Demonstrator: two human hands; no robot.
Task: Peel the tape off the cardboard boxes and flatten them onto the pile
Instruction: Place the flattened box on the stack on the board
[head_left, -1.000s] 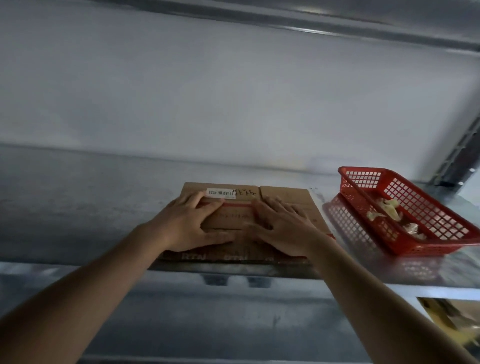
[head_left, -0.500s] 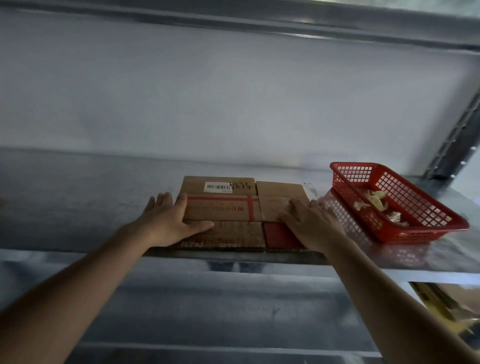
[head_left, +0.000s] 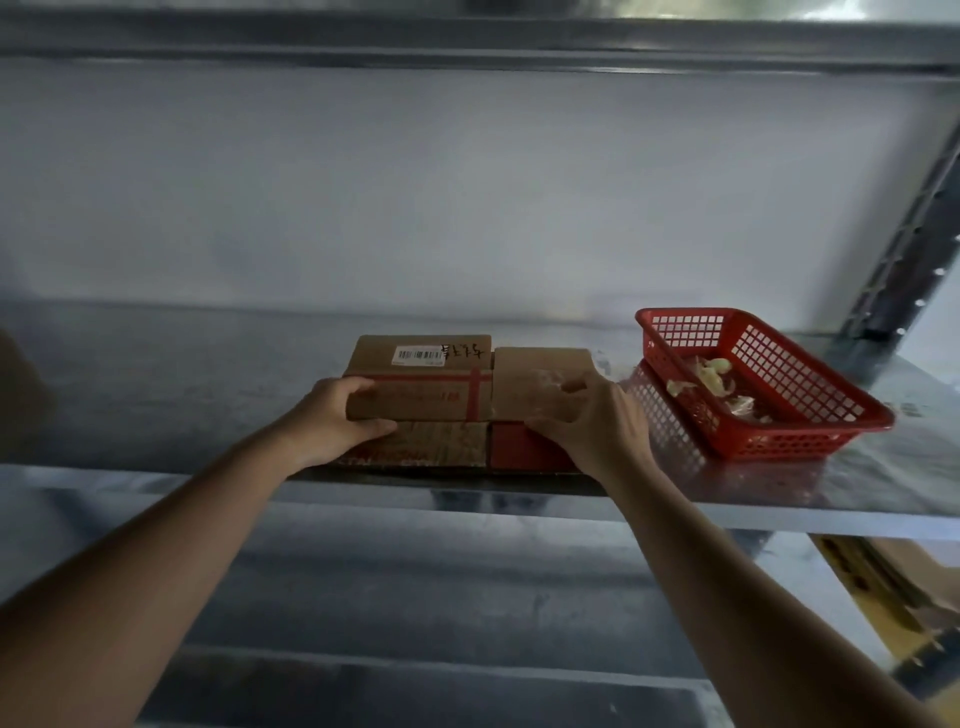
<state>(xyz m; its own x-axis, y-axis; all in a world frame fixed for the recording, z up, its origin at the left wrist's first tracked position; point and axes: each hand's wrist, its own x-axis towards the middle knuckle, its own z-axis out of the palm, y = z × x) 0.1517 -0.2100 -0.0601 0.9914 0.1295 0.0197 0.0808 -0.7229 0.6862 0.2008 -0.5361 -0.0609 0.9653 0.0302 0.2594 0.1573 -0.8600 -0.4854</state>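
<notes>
Cardboard (head_left: 421, 384), flattened into a low pile, lies on a metal shelf (head_left: 156, 395) straight ahead of the person, its long axis running left to right across the view.

At the pile's left end, the left hand (head_left: 332, 421) grips the top sheet: its fingers curl over the upper face and the thumb tucks under the near edge. This sheet carries a white barcode label (head_left: 418, 355) and a cross of red tape (head_left: 470, 387).

At the right end, the right hand (head_left: 587, 421) rests on a plainer brown panel (head_left: 540, 374), fingers bent as if pinching a pale, crumpled scrap; whether that scrap is peeled tape is too blurred to tell. The hands sit well apart, one at each end, equally near the pile.

Just right of the pile stands a red basket (head_left: 810, 421) of plastic mesh, holding pale crumpled scraps.

My guess is that the next move is squaring the sheets or dropping the scrap into the basket, for which the right hand is nearer.

The shelf is dull grey steel in a racking bay, with a plain pale wall (head_left: 467, 197) behind and a dark upright post (head_left: 914, 239) at far right.
</notes>
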